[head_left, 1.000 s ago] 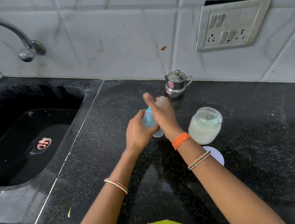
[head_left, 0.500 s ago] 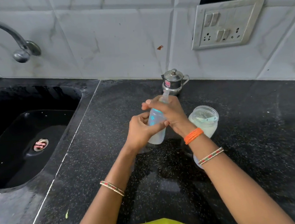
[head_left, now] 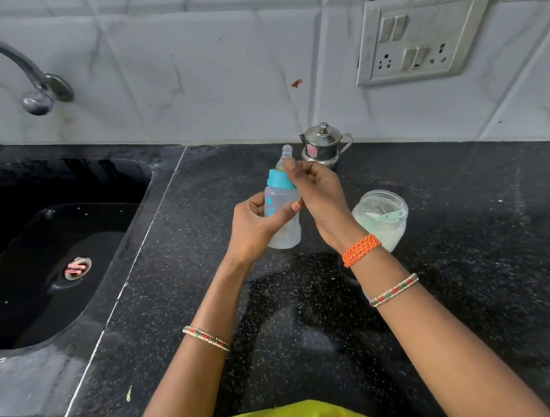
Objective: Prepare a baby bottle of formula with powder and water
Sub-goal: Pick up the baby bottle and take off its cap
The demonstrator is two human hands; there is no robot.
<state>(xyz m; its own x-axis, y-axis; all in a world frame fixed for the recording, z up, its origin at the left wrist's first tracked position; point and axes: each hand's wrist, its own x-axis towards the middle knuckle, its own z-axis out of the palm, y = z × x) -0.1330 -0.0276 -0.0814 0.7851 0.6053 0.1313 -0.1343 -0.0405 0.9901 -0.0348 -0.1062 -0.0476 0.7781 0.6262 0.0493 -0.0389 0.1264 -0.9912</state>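
A clear baby bottle (head_left: 281, 214) with a blue collar (head_left: 279, 178) and a teat on top stands nearly upright, a little above the black counter (head_left: 472, 274). My left hand (head_left: 255, 226) is wrapped around the bottle's body. My right hand (head_left: 318, 188) pinches the blue collar with thumb and fingers. To the right stands an open glass jar of white powder (head_left: 385, 225) with a pale scoop lying inside it. The jar's white lid is mostly hidden under my right forearm.
A small steel pot with lid (head_left: 324, 145) stands at the back by the tiled wall. A black sink (head_left: 49, 261) fills the left, with a tap (head_left: 34, 96) above it. A switch and socket plate (head_left: 418, 36) is on the wall at right.
The bottle has gone from tilted to nearly upright. My right hand has shifted from covering the top to pinching the blue collar, so the collar and teat now show.
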